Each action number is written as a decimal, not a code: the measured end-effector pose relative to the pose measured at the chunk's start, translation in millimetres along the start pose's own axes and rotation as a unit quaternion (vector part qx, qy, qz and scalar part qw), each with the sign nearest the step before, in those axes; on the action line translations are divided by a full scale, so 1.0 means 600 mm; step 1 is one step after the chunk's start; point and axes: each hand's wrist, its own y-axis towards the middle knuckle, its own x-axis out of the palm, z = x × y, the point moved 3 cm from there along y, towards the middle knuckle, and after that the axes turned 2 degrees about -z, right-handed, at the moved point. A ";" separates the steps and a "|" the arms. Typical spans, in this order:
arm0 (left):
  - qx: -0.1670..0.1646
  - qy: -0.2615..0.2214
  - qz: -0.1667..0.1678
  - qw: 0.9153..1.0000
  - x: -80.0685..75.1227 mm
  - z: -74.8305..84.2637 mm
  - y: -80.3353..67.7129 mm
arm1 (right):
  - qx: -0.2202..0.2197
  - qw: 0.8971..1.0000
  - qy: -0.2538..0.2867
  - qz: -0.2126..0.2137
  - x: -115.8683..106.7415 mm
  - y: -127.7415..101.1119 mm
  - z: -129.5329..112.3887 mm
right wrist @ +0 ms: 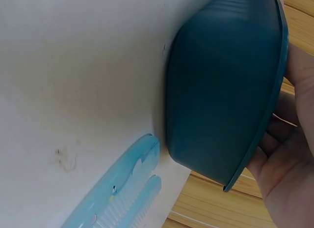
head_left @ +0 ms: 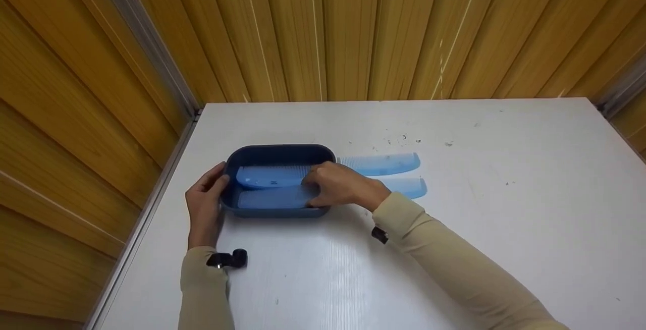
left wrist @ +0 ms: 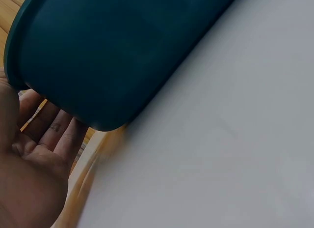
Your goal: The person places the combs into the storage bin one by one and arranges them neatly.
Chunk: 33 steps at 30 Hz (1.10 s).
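We have a dark blue tray (head_left: 276, 154) sitting on the white surface (head_left: 454, 229), toward its left side, near the wood-panel wall (head_left: 323, 32). 2 light blue combs lie across it side by side: the far comb (head_left: 376, 163) and the near comb (head_left: 411, 186), each w/ one end inside the tray and the other end sticking out over the right rim onto the surface. Our left hand (head_left: 204, 204) steadies the tray's left end, fingers (left wrist: 64, 134) straight and relaxed against the outer wall, not curled round it. Our right hand (head_left: 339, 184) is over the tray's right end, fingers bent down onto the combs where they cross the rim; we can't tell for sure whether it pinches a comb or just presses on it, but the fingers look curled on the near one. The right wrist view shows the tray's underside and the comb ends on the surface just beside it. We judge the step in hand as seating the combs in the tray, approx. halfway: both are partly in, neither fully. They look longer than the tray, so the next move prob. calls for angling or sliding each one further in while the left hand keeps the tray from skidding. Beige sleeves (head_left: 454, 264) cover both arms, w/ black wrist straps (head_left: 228, 259).
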 end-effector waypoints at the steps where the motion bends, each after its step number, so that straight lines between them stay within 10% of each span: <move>1: 0.001 0.002 0.001 1.000 0.000 -0.001 0.000 | 0.001 1.000 0.000 -0.002 0.001 0.001 0.000; 33: -0.005 0.002 0.001 1.000 0.000 -0.005 0.002 | 0.056 0.996 -0.036 -0.065 0.018 0.029 -0.003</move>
